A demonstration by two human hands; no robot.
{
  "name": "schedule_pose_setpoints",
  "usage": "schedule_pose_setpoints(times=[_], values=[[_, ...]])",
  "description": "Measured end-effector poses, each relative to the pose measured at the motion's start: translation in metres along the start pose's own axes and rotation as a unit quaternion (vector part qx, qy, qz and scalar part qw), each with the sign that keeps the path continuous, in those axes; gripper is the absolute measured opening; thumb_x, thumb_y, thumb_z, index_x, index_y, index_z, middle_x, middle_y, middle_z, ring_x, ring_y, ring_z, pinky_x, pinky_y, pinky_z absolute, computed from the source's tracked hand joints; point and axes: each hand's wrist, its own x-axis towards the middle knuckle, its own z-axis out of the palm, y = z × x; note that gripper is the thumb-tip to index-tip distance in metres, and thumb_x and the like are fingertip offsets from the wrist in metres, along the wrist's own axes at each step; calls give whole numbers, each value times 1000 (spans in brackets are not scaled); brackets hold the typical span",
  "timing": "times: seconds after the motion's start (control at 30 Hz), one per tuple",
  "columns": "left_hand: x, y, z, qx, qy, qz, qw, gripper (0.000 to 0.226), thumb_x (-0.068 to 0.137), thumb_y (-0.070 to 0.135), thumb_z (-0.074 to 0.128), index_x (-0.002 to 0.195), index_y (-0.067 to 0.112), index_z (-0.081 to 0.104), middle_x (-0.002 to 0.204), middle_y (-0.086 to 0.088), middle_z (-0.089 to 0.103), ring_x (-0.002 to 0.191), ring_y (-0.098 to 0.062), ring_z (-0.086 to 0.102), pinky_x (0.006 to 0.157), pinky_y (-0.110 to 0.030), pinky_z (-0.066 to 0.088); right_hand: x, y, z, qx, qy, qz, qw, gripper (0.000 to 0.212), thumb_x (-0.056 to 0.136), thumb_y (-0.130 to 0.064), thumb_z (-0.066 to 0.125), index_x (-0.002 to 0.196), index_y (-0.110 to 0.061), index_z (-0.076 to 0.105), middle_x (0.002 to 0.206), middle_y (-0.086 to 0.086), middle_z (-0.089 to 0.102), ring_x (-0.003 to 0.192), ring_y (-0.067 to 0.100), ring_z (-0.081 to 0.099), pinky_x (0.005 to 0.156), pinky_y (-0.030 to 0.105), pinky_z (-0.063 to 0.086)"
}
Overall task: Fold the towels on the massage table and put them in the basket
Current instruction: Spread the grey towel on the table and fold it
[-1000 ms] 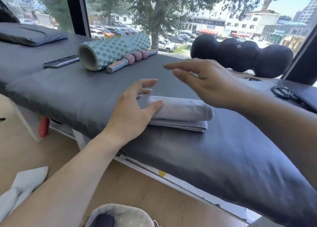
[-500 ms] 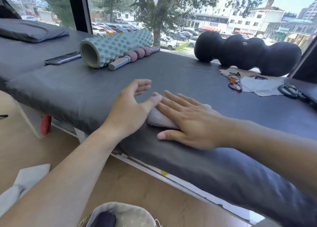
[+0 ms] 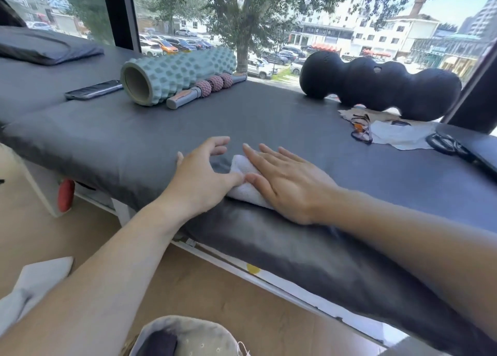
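Observation:
A folded light grey towel lies near the front edge of the dark grey massage table. My right hand rests flat on top of it, fingers spread, and covers most of it. My left hand sits at the towel's left end with the thumb touching the cloth and the fingers lifted apart. Neither hand grips the towel. The rim of a fabric-lined basket shows at the bottom edge, on the floor below the table.
A teal foam roller, a massage stick and a phone lie at the back left. A black lobed roller, glasses and a white cloth are at the right. White fabric lies on the floor.
My right hand has come down from the air and now lies flat on the folded towel. My left hand has stayed at the towel's left end.

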Motion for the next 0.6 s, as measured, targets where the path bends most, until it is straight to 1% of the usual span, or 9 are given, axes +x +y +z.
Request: schedule_pose_setpoints(times=[0.1,0.2,0.3,0.37,0.4,0.43,0.5,0.57,0.6], values=[[0,0,-1,-21,-14,-12,1000,69,66,57,76,130,43,54,123,24,62,135,-7,46,122,-47,22,3,10,-3,43,-7,8,999,64,104,-54,13,161,-28,0,167,-13,7,152,1,0,125,26,1],[-1,4,-5,-49,10,-4,999,62,76,45,80,133,40,55,126,21,63,134,-8,47,118,-35,28,6,13,-32,117,-45,10,992,59,106,-49,20,161,-30,5,166,-17,6,148,-7,-1,117,13,-4],[-2,9,-9,-83,16,15,996,50,83,47,76,129,39,59,124,20,64,123,1,54,100,-22,37,3,15,-61,148,38,27,988,55,108,-46,25,160,-32,13,162,-21,14,144,-11,2,100,1,0],[-3,11,-9,-89,14,26,996,45,86,52,72,128,40,60,124,20,64,121,3,55,107,-28,40,3,18,-59,107,85,35,990,55,107,-47,24,160,-32,16,164,-18,17,150,-2,6,108,7,2],[-3,12,-9,-68,10,29,997,45,87,52,70,129,40,60,126,21,63,123,3,53,113,-34,36,3,17,-48,76,82,40,993,57,107,-48,23,160,-31,15,165,-15,17,152,3,8,115,14,3],[-3,12,-8,-24,-1,32,999,47,88,50,69,132,39,57,130,20,62,125,3,49,119,-40,28,2,15,-32,43,60,45,996,58,106,-50,20,160,-31,14,166,-12,18,153,8,10,121,23,7],[-4,11,-5,59,-38,30,997,53,89,47,68,139,37,52,137,17,59,131,-1,45,125,-44,10,-1,11,-6,14,25,54,998,60,104,-55,16,160,-33,13,164,-11,26,152,12,21,121,34,20],[-4,10,-4,65,-90,12,994,59,90,48,66,145,35,47,141,15,57,138,-5,41,125,-43,8,-4,12,-4,43,20,53,997,62,103,-59,17,160,-35,12,162,-13,29,149,12,27,118,34,25],[-4,10,-5,51,-102,12,993,63,89,49,68,146,36,45,141,14,58,139,-6,42,125,-41,15,-6,13,-11,70,11,50,996,64,102,-61,21,160,-35,13,162,-13,29,149,12,27,117,32,24]])
